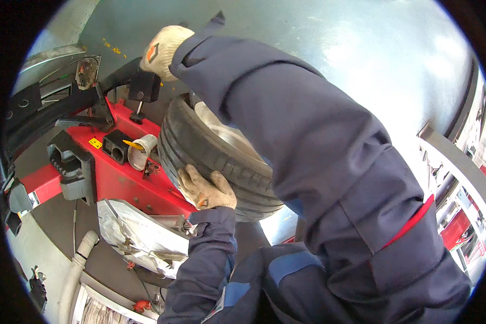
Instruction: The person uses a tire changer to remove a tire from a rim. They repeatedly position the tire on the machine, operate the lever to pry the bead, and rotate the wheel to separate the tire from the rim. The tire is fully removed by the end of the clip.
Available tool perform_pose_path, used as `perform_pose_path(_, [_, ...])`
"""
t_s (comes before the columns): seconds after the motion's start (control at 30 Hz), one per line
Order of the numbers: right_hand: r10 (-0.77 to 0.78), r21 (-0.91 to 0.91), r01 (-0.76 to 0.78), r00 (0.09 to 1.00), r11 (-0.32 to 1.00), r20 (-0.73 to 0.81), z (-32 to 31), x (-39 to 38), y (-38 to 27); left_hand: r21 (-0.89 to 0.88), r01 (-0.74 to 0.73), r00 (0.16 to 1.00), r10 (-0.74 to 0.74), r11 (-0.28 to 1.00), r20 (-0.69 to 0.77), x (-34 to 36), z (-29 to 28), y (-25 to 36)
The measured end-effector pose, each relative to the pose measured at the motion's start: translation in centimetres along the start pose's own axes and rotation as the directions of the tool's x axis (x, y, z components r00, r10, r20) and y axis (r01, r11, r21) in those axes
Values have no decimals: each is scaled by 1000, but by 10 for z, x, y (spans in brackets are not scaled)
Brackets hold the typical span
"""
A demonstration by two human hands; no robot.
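Note:
A tire (pixel 173 137) with a pale wheel rim (pixel 221 129) inside it rests against the red machine frame (pixel 113 183). My gloved left hand (pixel 205 189) presses on the tread from the near side, fingers spread and thumb apart. My gloved right hand (pixel 166 51) reaches across above the tire to the upper left, just over a black block (pixel 144 86) on a metal stem; its fingers are turned away, and what they touch is hidden. My right sleeve covers much of the wheel's right side.
A white cup (pixel 139 159) with a yellow tool in it sits beside a small black holder (pixel 115 146). Black arms and a jaw (pixel 70 167) stand left, a battered pale panel (pixel 135 232) and pipe (pixel 82 251) below, white racking (pixel 464 189) right, and a grey-blue surface (pixel 318 32) behind.

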State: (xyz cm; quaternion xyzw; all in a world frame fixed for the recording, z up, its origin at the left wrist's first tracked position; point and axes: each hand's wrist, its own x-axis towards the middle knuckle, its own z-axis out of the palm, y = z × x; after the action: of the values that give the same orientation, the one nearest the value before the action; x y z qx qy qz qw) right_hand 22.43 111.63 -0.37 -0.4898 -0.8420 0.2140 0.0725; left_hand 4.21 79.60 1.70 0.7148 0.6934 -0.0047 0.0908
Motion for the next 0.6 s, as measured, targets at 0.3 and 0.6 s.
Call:
perform_pose_path(0.3, [727,673,-485,677,559,-117,62,-292,-126,25,15,999,-14,1000,-39,-1,5,-2])
perform_pose_path(0.6, [823,692,-631,561,351,94,121,-326,-187,-16,-12,999,12,1000,-32,-5,18,-16])
